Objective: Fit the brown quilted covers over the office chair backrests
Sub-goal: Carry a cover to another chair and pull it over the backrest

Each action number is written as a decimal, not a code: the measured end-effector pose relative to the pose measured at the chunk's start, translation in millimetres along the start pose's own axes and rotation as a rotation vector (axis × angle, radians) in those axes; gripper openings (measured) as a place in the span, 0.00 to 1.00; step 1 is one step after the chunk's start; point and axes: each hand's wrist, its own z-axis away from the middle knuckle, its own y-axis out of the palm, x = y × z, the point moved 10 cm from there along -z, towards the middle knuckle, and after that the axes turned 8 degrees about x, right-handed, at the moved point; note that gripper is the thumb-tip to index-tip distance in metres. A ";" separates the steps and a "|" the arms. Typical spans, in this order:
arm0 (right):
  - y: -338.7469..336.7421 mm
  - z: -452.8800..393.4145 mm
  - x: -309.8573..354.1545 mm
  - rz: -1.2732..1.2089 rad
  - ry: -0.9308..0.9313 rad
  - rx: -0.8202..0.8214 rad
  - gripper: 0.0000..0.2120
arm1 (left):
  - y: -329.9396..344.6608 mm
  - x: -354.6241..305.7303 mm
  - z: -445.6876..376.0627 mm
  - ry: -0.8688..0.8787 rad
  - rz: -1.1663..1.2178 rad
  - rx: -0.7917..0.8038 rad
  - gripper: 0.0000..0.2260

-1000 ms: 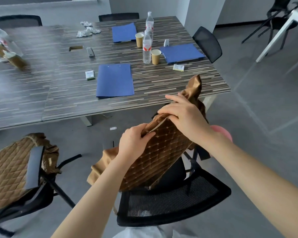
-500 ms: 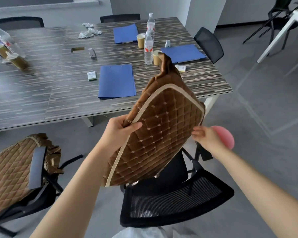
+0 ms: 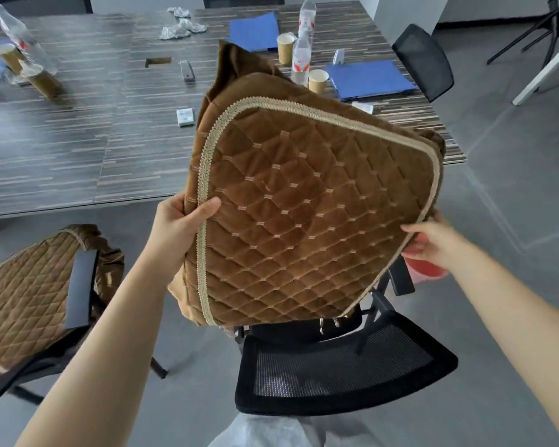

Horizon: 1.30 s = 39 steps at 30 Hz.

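Note:
I hold a brown quilted cover point(image 3: 304, 214) with beige braid trim spread flat in front of me, above a black mesh office chair point(image 3: 342, 366). My left hand point(image 3: 178, 221) grips its left edge, thumb on the quilted face. My right hand point(image 3: 433, 240) holds its right edge. The cover hides the part of the chair behind it, so the backrest cannot be made out. At the lower left stands a second chair point(image 3: 81, 279) wearing a fitted brown quilted cover point(image 3: 23, 298).
A long striped table point(image 3: 78, 140) stands behind, carrying blue folders point(image 3: 368, 79), water bottles point(image 3: 300, 59), paper cups and small boxes. Another black chair point(image 3: 423, 59) sits at the table's right end. A red object point(image 3: 423, 272) lies on the grey floor by my right hand.
The cover was bunched low on the chair; I lifted it, turned its quilted face toward me and spread it wider, my right hand moving to its right edge.

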 end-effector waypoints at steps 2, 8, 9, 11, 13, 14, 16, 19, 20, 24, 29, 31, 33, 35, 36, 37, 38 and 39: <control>2.6 -4.4 -3.6 0.094 0.028 0.017 0.30 | -18.5 16.0 -3.1 -0.023 -0.109 -0.101 0.06; 4.1 -24.9 16.2 0.181 -0.132 -0.081 0.26 | -53.7 77.0 -19.6 -0.178 -0.344 -0.329 0.11; 4.9 -28.0 21.6 0.186 -0.160 -0.099 0.27 | -54.8 86.3 -22.0 -0.207 -0.363 -0.363 0.10; 3.5 -38.5 34.2 0.197 -0.215 -0.120 0.27 | -53.1 103.1 -28.3 -0.235 -0.388 -0.420 0.08; 0.9 -47.1 45.0 0.213 -0.263 -0.134 0.25 | -49.6 119.2 -31.6 -0.258 -0.395 -0.458 0.07; -2.0 -52.3 48.0 0.246 -0.280 -0.145 0.25 | -47.0 128.4 -32.7 -0.272 -0.388 -0.471 0.07; -9.1 -65.1 50.6 0.318 -0.283 -0.154 0.23 | -39.0 147.5 -36.7 -0.303 -0.380 -0.493 0.06; -19.8 -77.6 37.1 0.398 -0.265 -0.166 0.19 | -26.8 173.6 -33.2 -0.339 -0.372 -0.504 0.06; -23.0 -79.7 31.6 0.427 -0.260 -0.177 0.17 | -25.7 185.3 -30.9 -0.368 -0.370 -0.508 0.06; -28.1 -93.6 3.6 0.636 -0.219 -0.167 0.10 | -18.9 241.3 -8.6 -0.535 -0.376 -0.530 0.05; -24.6 -113.8 -23.0 0.988 -0.268 -0.170 0.08 | 1.8 274.4 20.2 -0.670 -0.559 -0.615 0.04; -26.8 -126.8 -36.6 1.065 -0.260 -0.189 0.07 | 13.5 293.2 25.3 -0.689 -0.588 -0.631 0.03; -31.4 -143.6 -51.8 1.122 -0.217 -0.190 0.07 | 26.6 321.1 24.6 -0.709 -0.593 -0.578 0.02; -28.3 -161.8 -64.1 1.190 -0.218 -0.148 0.07 | 38.5 350.3 20.6 -0.734 -0.596 -0.509 0.02; -22.0 -169.4 -67.1 1.229 -0.252 -0.112 0.09 | 41.6 360.5 17.9 -0.744 -0.597 -0.503 0.03; -13.9 -175.3 -67.8 1.265 -0.292 -0.082 0.10 | 42.5 367.9 14.0 -0.744 -0.595 -0.506 0.03; -7.4 -186.4 -69.7 1.294 -0.330 -0.072 0.11 | 41.8 377.5 7.9 -0.743 -0.587 -0.517 0.03; -1.5 -196.9 -68.9 1.322 -0.355 -0.076 0.12 | 39.3 384.4 1.3 -0.732 -0.577 -0.536 0.02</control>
